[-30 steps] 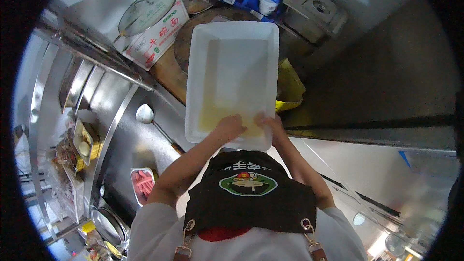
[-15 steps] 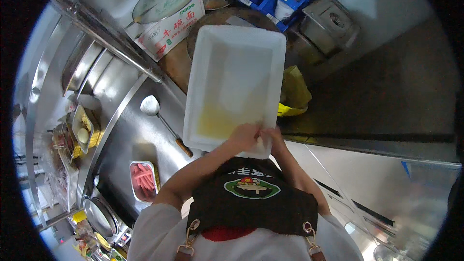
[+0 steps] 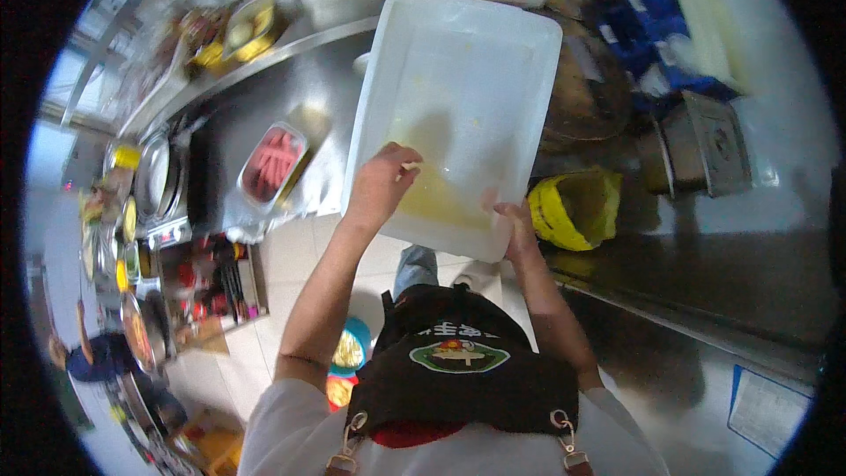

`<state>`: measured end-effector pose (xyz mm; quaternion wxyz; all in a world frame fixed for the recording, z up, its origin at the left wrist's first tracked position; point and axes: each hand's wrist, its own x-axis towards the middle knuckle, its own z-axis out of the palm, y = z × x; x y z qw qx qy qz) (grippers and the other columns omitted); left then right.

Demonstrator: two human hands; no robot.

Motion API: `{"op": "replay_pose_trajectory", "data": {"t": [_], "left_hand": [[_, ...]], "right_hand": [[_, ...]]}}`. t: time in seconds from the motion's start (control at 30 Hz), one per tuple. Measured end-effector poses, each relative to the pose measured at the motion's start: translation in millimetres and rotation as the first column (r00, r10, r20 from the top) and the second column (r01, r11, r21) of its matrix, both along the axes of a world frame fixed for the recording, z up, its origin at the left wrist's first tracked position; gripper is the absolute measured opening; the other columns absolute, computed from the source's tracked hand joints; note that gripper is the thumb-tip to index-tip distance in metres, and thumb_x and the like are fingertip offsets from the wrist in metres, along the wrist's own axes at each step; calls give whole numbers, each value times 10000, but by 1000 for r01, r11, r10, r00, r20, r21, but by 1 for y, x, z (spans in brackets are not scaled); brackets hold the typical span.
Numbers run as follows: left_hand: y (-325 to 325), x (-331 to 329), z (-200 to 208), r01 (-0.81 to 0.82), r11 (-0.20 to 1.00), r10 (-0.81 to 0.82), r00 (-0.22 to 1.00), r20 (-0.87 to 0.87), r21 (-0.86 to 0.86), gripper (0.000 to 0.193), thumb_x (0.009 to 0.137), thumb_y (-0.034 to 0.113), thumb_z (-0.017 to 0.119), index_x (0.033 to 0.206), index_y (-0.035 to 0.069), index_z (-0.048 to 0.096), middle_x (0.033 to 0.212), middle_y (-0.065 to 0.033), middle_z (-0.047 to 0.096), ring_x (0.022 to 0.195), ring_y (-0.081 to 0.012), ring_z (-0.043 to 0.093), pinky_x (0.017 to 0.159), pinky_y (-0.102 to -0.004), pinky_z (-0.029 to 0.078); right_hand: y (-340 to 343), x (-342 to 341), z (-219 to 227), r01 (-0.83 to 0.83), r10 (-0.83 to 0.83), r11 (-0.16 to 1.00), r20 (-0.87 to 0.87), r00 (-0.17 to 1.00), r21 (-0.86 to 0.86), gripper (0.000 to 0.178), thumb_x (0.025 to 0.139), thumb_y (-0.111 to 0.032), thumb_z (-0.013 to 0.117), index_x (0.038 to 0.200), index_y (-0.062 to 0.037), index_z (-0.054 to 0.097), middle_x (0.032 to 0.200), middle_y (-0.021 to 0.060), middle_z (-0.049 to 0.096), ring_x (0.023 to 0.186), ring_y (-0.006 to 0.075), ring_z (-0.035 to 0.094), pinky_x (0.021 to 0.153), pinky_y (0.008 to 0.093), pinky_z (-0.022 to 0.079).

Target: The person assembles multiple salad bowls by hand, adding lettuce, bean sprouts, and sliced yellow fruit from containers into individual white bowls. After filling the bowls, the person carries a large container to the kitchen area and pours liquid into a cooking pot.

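A white rectangular plastic tub (image 3: 454,79) is in front of me, with thin yellow liquid spread over its near end. My right hand (image 3: 518,231) grips the tub's right rim close to the near corner, with fingertips reaching inside the wall. My left hand (image 3: 381,185) hovers over the tub's near left part. Its fingers curl toward the thumb in a pinch, and a small pale bit seems to show at the tips, too small to name. A shadow of the hand falls on the tub's floor.
On the steel counter at left lies a container of pink sausages (image 3: 275,165). Right of the tub are a yellow bag (image 3: 577,211), a round wooden board (image 3: 586,88), blue bins (image 3: 634,26) and a steel container (image 3: 705,145). Another person (image 3: 97,357) stands far left.
My hands, close together at the tub's near right corner before, are now apart; the left has moved left over the tub. The view has turned, and the tub now hangs over the floor's edge.
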<state>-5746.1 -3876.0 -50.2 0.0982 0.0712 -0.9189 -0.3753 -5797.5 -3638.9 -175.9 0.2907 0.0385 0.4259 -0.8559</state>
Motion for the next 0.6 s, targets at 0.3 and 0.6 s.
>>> {"op": "replay_pose_trajectory", "data": {"t": [0.3, 0.6], "left_hand": [[9, 251, -26, -382, 924, 382, 923, 43, 2, 222, 767, 102, 636, 983, 60, 616, 1064, -128, 599, 1022, -292, 554, 861, -394, 455], [79, 470, -62, -648, 600, 795, 417, 442, -469, 355, 761, 238, 657, 1022, 43, 516, 1093, -178, 485, 934, -342, 549, 746, -405, 512]], "right_hand": [[-42, 122, 10, -446, 435, 894, 144, 889, 48, 495, 688, -155, 589, 1138, 8, 467, 956, 115, 549, 893, 239, 560, 752, 368, 482], [-56, 300, -5, -843, 813, 524, 220, 538, 127, 521, 670, -144, 586, 1150, 12, 455, 963, 115, 545, 888, 240, 558, 780, 366, 475]]}}
